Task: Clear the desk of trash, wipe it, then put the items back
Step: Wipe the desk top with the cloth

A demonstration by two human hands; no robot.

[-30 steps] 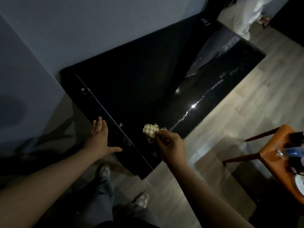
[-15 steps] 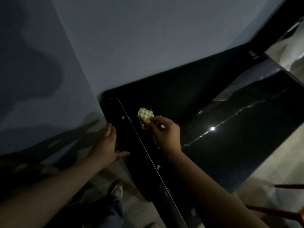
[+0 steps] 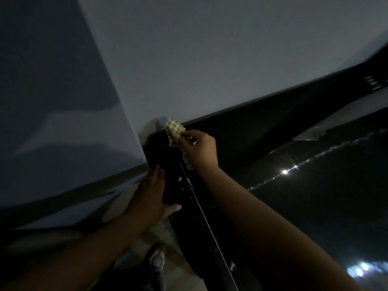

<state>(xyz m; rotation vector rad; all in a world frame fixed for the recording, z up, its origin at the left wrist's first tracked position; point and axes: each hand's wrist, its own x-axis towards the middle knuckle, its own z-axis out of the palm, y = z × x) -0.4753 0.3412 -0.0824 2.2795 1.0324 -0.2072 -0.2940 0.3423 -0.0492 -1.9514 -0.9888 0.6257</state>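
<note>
Pinched between the thumb and fingertips of the right hand (image 3: pixel 200 147), a crumpled waffle-pattern cloth (image 3: pixel 174 131) sits at the far left corner of the glossy black desk (image 3: pixel 315 185), close to the grey wall (image 3: pixel 210 59). I cannot tell whether it touches the surface. The left hand (image 3: pixel 150 196) lies flat on the desk's left edge, fingers straight, thumb spread. A shoe (image 3: pixel 157 259) shows on the floor below.

A: Finish on the desk (image 3: pixel 315 206)?
B: Glossy black, smooth, mirrors light spots; white flecks near edge.
A: And the cloth (image 3: pixel 173 131)?
B: Cream waffle-weave fabric, bumpy. The wall (image 3: pixel 210 59) is matt, smooth paint.
</note>
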